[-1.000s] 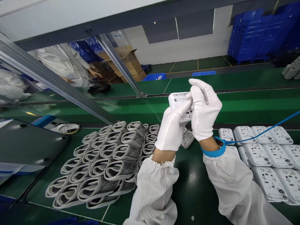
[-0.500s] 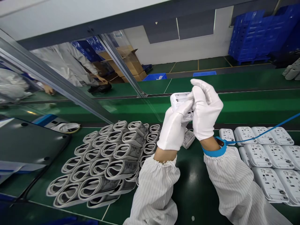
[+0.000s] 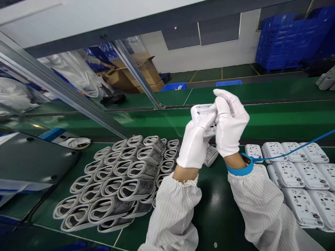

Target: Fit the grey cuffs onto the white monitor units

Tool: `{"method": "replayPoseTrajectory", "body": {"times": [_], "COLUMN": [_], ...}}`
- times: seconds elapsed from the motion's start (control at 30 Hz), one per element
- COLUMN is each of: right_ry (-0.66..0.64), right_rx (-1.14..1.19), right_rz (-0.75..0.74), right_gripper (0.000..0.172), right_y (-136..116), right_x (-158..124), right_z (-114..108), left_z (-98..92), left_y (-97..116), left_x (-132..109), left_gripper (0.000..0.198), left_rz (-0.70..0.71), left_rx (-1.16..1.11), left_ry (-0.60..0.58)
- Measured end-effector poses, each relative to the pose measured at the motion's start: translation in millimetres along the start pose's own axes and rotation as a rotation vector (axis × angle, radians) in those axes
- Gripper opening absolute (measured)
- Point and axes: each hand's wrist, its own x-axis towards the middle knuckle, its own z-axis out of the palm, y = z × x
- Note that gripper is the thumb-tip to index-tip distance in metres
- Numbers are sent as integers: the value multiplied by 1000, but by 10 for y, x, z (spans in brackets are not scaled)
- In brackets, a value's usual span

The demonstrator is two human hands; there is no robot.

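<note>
Both my hands wear white gloves and hold one small white device [image 3: 201,112] raised above the green bench. My left hand [image 3: 195,143] grips its lower left side, thumb up against its face. My right hand [image 3: 229,123] is closed around its right end, covering much of it. A blue wrist strap [image 3: 240,169] circles my right wrist, with a blue cord [image 3: 293,149] running off to the right. Under my hands lies a rolled grey cuff [image 3: 210,156].
Several rolled grey cuffs [image 3: 117,181] are packed in rows on the left. Several white devices [image 3: 298,177] lie face down on the right. A dark tray [image 3: 28,164] sits far left. A green conveyor belt [image 3: 282,118] runs behind, with a slanted clear panel [image 3: 110,97]. A person in a white coat [image 3: 75,73] stands beyond it.
My hands and the device have barely shifted. The person behind the clear panel has moved an arm and turned away to the left.
</note>
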Motion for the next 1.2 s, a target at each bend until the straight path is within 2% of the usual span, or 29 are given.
{"method": "replayPoseTrajectory", "body": {"times": [0.7,1.2], "right_ry": [2,-9], "right_rx": [-27,-23], "right_rz": [-54,11], "right_gripper": [16,15], "right_y": [-6,14], "right_x": [-1,4], "right_z": [2,-11], "left_z": [16,5], "left_y": [23,2], "left_x": [-4,1], "left_gripper": [30,30], "left_rz": [-6,-18], "left_rx": [9,1], "left_ry": [13,18]}}
